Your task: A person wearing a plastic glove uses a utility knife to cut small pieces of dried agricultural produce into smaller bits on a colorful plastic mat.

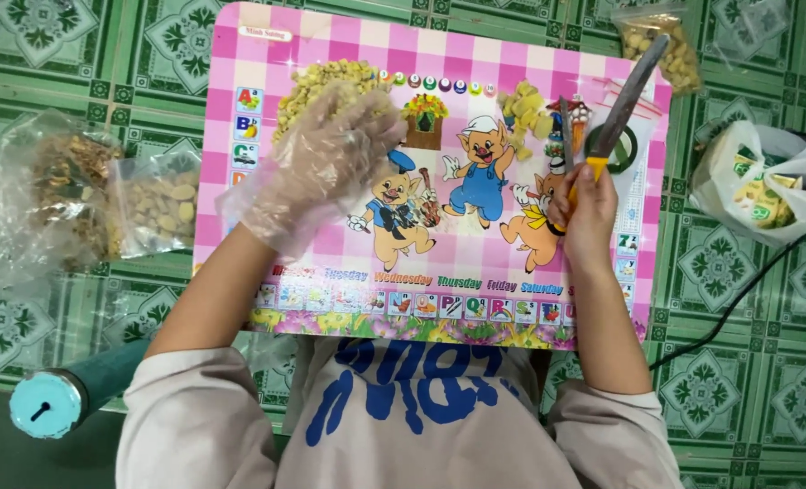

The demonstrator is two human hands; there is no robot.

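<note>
Pink checked board [331, 41]: gloved left hand [326, 167] spread open on nuts [317, 83]; right hand [587, 210] grips knife [628, 95].

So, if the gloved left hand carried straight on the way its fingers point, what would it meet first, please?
The left hand points up and right across the pink board, so it would first meet the pile of pale nut pieces at its fingertips; it may already touch them.

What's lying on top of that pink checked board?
On the pink board: a big heap of pale nut pieces and a smaller heap. The gloved left hand covers part of the big heap.
</note>
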